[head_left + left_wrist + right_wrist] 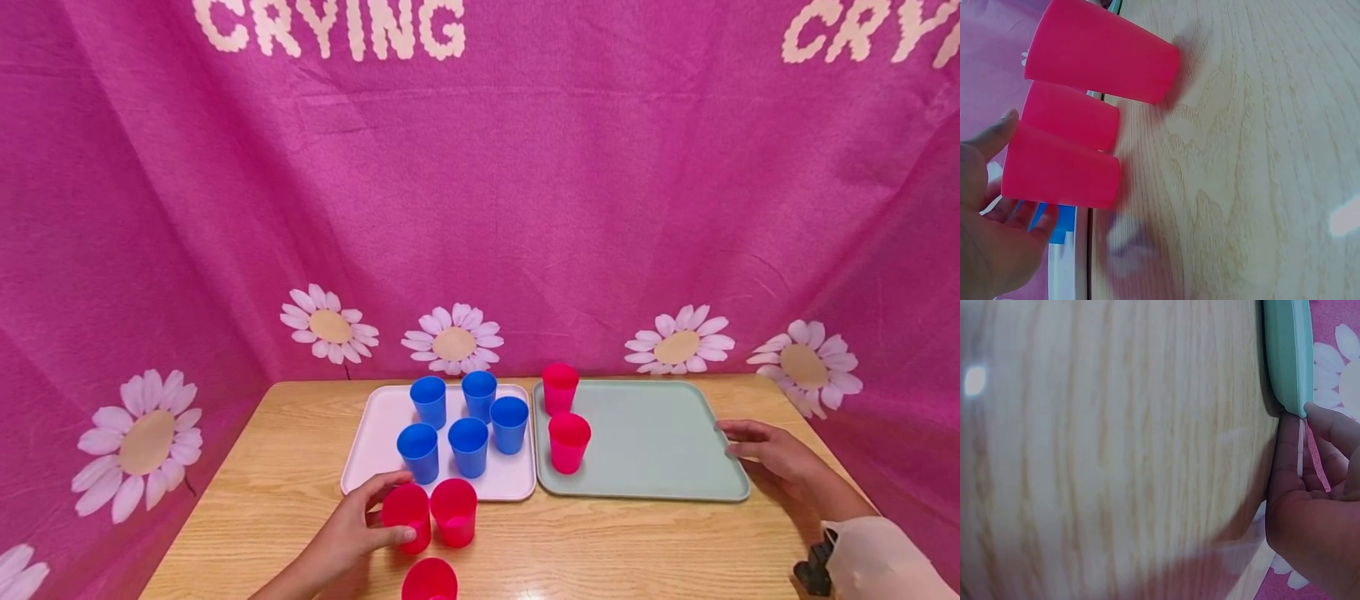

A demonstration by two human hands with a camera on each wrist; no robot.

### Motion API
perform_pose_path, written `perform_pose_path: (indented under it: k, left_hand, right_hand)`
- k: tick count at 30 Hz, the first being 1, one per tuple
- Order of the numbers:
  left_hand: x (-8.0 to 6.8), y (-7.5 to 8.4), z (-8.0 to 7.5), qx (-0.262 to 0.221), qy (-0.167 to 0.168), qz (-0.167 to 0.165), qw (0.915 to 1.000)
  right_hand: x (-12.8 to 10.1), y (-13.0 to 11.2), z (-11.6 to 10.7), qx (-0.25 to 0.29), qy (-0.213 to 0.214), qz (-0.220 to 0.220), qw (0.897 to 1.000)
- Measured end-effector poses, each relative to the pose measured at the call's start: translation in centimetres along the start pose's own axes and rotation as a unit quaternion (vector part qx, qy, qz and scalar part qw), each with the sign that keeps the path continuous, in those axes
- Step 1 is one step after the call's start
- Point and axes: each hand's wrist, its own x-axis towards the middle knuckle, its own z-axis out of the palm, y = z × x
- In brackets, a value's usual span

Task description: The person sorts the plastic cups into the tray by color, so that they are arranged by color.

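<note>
red cup [407, 515] gripped by curled left hand [352, 533]; right hand [772, 454] rests flat-fingered against green tray [660, 442].

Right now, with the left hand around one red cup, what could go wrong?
1. The held red cup stands touching or nearly touching a second red cup; lifting with the left hand may tip it.
2. A third red cup stands close by the wrist, so pulling back could knock it.
3. The right hand rests at the green tray edge; a push might shake the two cups on it.
</note>
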Motion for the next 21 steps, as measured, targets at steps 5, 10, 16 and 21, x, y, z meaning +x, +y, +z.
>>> perform_pose_path:
  k: [5, 10, 16, 21]
  left_hand:
    - [-0.1, 0.0, 0.1, -0.003, 0.0, -0.02, 0.9998]
    - [-0.2, 0.0, 0.1, -0.017, -0.002, -0.022, 0.9996]
    - [-0.3, 0.4, -0.3, 0.013, 0.011, -0.008, 0.9998]
    - [-0.3, 2.0, -0.8, 0.042, 0.043, -0.005, 0.9982]
  right_hand:
    - [-0.1, 0.0, 0.1, -0.003, 0.0, -0.009, 1.0]
    - [-0.2, -0.1, 0.1, -0.008, -0.001, -0.009, 1.0]
    - [-0.3, -0.2, 0.2, 0.001, -0.003, -0.012, 1.0]
    - [-0.3, -0.2, 0.3, -0.01, 0.003, -0.01, 1.0]
